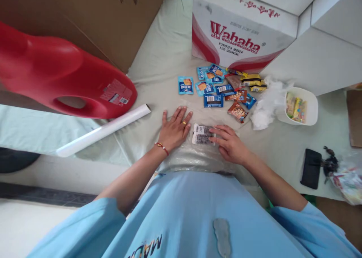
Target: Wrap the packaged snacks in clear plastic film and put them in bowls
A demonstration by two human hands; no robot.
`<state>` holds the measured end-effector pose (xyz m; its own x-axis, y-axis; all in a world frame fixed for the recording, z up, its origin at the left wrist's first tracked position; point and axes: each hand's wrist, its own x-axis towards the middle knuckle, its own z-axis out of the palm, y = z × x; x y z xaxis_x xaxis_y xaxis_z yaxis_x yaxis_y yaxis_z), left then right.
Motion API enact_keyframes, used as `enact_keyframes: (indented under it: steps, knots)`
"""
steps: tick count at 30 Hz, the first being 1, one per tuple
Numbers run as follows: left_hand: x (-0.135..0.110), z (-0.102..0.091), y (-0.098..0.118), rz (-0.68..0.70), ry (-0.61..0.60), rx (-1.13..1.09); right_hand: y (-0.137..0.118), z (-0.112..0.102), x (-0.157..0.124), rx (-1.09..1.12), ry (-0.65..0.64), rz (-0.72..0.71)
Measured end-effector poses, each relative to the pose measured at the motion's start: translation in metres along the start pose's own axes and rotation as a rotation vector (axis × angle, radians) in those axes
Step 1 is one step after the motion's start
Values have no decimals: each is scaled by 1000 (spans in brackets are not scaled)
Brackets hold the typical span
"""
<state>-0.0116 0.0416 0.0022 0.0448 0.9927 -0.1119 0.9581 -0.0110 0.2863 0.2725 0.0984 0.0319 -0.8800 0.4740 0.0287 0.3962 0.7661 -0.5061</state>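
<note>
My left hand (174, 128) lies flat with fingers spread on a clear plastic bag (195, 156) spread on the pale green cloth. My right hand (229, 143) rests on the same bag, fingers stretched onto a white printed label (201, 134) stuck on it. Several small snack packets (223, 90), blue, brown and yellow, lie scattered just beyond both hands.
A white Wahaha carton (240, 39) stands behind the snacks. At the left are a red plastic jug (65, 77), a white paper roll (104, 130) and a brown cardboard box (113, 20). To the right sit crumpled white plastic (267, 103), a white bowl (311, 109) of sweets and a black phone (310, 168).
</note>
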Motion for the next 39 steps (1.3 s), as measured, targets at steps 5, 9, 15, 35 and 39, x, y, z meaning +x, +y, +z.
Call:
enact_keyframes:
  steps: [5,9,15,35,39]
  knots:
    - [1,-2,2,-7,-18,13,-18,18,26,-64,8,125]
    - [1,-4,3,-10,-18,33,-28,44,30,-148,-11,155]
    - [2,-3,2,-11,-7,36,-35,42,18,-193,88,181]
    - [2,-4,2,-16,-6,17,112,-82,84,-355,427,647]
    - [2,-3,1,-19,3,26,163,-88,126,-363,288,766]
